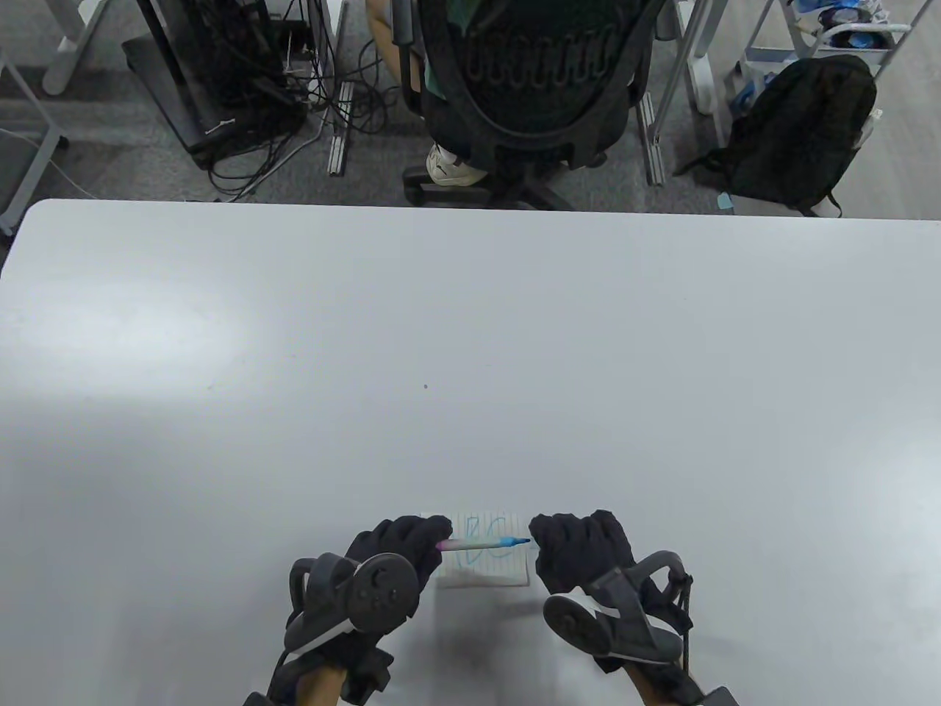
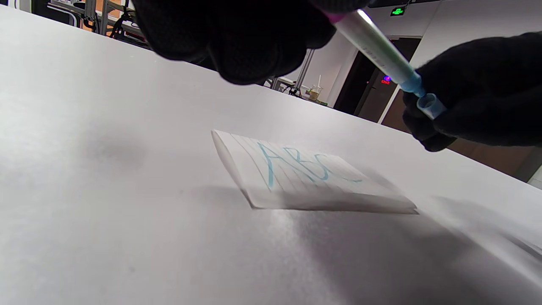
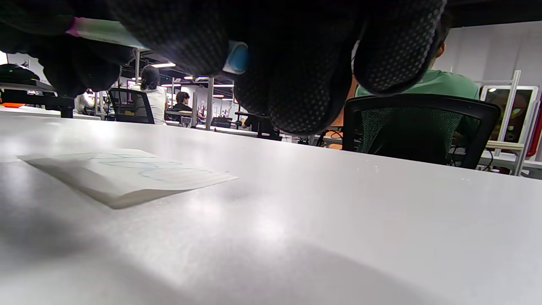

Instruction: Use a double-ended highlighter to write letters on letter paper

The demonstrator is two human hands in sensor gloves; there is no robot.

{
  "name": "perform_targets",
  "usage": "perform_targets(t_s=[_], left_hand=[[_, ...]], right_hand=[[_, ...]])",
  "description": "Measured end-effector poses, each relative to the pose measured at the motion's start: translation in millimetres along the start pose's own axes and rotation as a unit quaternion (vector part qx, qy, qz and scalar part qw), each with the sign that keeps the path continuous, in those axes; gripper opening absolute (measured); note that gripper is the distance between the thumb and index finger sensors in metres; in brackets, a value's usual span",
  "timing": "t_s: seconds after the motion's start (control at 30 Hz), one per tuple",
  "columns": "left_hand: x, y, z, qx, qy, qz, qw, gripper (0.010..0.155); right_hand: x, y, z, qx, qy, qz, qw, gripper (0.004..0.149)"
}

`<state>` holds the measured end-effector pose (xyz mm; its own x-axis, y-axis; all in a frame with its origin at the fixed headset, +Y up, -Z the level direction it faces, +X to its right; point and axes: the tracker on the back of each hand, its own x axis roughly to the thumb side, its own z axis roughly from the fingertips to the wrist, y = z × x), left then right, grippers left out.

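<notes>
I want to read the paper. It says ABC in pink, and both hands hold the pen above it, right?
Not quite. The letters on the paper are blue, not pink, as the left wrist view shows. The rest is right: it reads ABC, and the left hand and right hand hold the pen above it.

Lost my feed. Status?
Left hand grips highlighter by pink end. Right hand holds blue cap near tip. Paper reads ABC. Nothing in the way.
</notes>
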<state>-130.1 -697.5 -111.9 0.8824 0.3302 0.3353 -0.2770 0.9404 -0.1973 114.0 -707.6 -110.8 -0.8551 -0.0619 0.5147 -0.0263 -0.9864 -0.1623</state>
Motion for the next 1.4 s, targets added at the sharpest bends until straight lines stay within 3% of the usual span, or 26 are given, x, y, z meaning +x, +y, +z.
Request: perform_targets(t_s=[0.17, 0.57, 0.87, 1.17, 1.4], left_hand=[[5, -4, -1, -0.009, -0.009, 0.001, 1.000, 0.049], [10, -13, -5, -0.031, -0.010, -0.045, 0.998, 0.051], [15, -9, 0, 0.009, -0.021, -0.069, 0.997, 0.050], [10, -6, -1, 0.016, -0.016, -0.055, 0.998, 0.050], [10, -12, -3, 0.003, -0.010, -0.060, 0.998, 0.050]], right_hand=[[5, 0, 1, -0.006, -0.017, 0.024, 1.000, 0.051], [8, -4, 0, -0.005, -0.030, -0.004, 1.000, 0.049], [20, -10, 3, -0.019, -0.056, -0.006, 0.998, 0.048], [15, -14, 0, -0.051, -0.040, -0.008, 0.998, 0.048], [9, -7, -2, -0.032, -0.016, -0.003, 0.999, 0.047]])
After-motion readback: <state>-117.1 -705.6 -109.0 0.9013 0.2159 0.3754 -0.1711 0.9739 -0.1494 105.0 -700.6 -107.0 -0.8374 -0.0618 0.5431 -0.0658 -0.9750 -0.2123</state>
